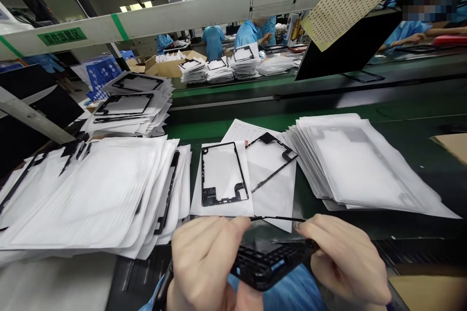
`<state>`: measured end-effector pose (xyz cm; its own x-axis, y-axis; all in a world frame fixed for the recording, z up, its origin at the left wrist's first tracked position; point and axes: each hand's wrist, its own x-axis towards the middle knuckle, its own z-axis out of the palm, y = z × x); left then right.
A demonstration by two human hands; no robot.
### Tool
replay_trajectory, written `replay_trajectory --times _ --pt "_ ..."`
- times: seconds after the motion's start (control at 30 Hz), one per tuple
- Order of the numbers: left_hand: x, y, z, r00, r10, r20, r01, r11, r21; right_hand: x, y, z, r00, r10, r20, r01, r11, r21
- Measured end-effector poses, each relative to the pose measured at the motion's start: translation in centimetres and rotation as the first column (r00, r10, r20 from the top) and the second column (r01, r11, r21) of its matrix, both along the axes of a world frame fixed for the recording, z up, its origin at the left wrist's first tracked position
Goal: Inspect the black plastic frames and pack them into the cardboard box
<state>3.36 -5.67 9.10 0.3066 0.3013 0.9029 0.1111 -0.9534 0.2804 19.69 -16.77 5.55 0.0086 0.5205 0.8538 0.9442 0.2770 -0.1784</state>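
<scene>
Close to my body, a thin black plastic frame (272, 265) is held tilted between both hands, one corner toward me. My left hand (207, 257) is closed around its left side, thumb below. Its right side is pinched by my right hand (341, 257). Just beyond my hands, a similar black frame (243, 175) lies flat on a white sheet (197, 199). Beside it, another black frame (291, 154) rests askew on a second white sheet (273, 189).
Left of my hands is a large stack of white sleeves (98, 189) with black frames among them. Another stack of sleeves (365, 165) sits at right. Further stacks (127, 112) stand behind. A white rail (204, 2) crosses above the green bench (204, 124). People in blue work beyond.
</scene>
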Motion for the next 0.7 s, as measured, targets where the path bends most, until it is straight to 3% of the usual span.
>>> replay_trajectory --times 0.13,0.23,0.3,0.37,0.47,0.53,0.7 --pt "-0.1 -0.1 0.1 1.000 0.007 -0.019 -0.007 1.000 0.012 -0.4 0.2 0.2 0.999 -0.030 0.018 0.030 0.999 0.015" --pt "-0.2 0.1 0.1 1.000 -0.021 -0.022 0.020 0.998 -0.051 -0.2 0.1 0.4 0.999 -0.016 0.050 0.017 1.000 -0.003" --pt "-0.1 0.9 -0.2 0.996 -0.032 0.079 0.039 0.995 -0.096 0.6 -0.1 0.5 1.000 0.000 0.022 0.001 1.000 -0.008" --pt "0.0 2.5 -0.9 0.959 -0.026 0.282 0.071 0.986 -0.150 2.1 -0.5 0.5 0.995 0.023 -0.101 -0.025 1.000 -0.016" --pt "0.2 5.6 -2.3 0.831 0.053 0.553 0.174 0.921 -0.350 4.1 -0.9 0.3 0.918 0.149 -0.369 -0.168 0.986 -0.021" --pt "0.4 7.4 -3.2 0.783 0.094 0.614 0.251 0.857 -0.451 4.5 -1.1 0.1 0.840 0.271 -0.470 -0.285 0.957 0.042" --pt "0.3 8.9 -5.5 0.803 0.069 0.592 0.324 0.784 -0.530 2.5 -1.1 0.2 0.775 0.470 -0.422 -0.413 0.883 0.224"
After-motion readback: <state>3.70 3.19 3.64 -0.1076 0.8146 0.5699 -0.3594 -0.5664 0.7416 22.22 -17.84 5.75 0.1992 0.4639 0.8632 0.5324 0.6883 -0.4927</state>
